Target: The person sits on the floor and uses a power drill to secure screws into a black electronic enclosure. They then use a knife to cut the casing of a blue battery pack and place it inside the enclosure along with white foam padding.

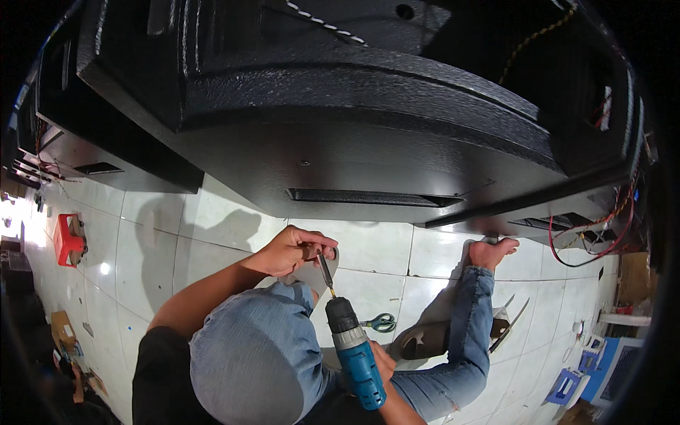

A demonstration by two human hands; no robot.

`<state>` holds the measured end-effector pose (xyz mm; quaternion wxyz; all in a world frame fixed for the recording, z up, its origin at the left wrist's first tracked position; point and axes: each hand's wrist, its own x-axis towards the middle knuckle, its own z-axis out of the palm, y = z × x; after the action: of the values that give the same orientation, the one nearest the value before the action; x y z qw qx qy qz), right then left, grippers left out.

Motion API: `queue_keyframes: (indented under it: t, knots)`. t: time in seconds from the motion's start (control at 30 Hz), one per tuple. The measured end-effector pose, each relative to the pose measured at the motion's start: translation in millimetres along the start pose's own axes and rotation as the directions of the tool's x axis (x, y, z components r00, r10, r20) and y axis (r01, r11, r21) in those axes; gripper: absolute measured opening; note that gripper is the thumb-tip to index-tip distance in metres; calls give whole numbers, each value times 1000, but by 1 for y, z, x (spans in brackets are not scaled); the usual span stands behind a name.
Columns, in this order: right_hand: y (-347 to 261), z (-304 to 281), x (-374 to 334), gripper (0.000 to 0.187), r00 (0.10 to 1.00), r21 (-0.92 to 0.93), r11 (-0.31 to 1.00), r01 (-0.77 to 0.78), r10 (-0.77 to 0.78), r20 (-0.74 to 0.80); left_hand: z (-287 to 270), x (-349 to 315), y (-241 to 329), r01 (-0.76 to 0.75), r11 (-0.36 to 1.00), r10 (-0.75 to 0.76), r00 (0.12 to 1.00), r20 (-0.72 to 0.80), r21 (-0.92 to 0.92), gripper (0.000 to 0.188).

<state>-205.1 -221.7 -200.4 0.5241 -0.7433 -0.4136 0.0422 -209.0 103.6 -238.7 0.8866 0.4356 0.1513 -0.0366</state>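
Note:
My right hand (383, 363) is wrapped round a blue-and-black cordless drill (363, 372), pointing away from me. A long slim driver bit (325, 270) sticks out of its chuck. Close to the bit's tip, my left hand (296, 251) is raised with thumb and fingers pinched together. Whatever small thing it may hold is too small to make out. Beyond both hands stands a large black textured cabinet (382, 152) with a long slot low in its near panel. A small round mark, perhaps a screw head (305, 163), shows above the slot.
Scissors (383, 323) with dark green handles lie on the white tiled floor (375, 248) beside the drill. More black cabinets (106, 142) stand left and right, with loose red and black wires (595, 258) at the right. A red stool (67, 241) is far left; blue-and-white containers (567, 386) stand right.

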Motion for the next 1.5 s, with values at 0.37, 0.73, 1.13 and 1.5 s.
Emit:
queue_keyframes:
  t: [0.37, 0.73, 1.13, 1.5]
  knots:
    - [7, 0, 4, 17, 997, -118, 991, -64, 67, 25, 3, 22, 12, -119, 923, 204, 958, 202, -366, 25]
    - [-14, 10, 28, 22, 993, -52, 992, -114, 113, -20, -3, 34, 19, -99, 852, 288, 908, 303, -513, 26]
    - [-4, 8, 14, 24, 992, -151, 982, -112, 120, 42, 44, 66, 30, -312, 947, 303, 947, 107, 74, 39]
    - [-7, 30, 20, 28, 992, -225, 967, -123, 113, -56, 69, 107, 37, -683, 671, 730, 677, -94, 290, 22]
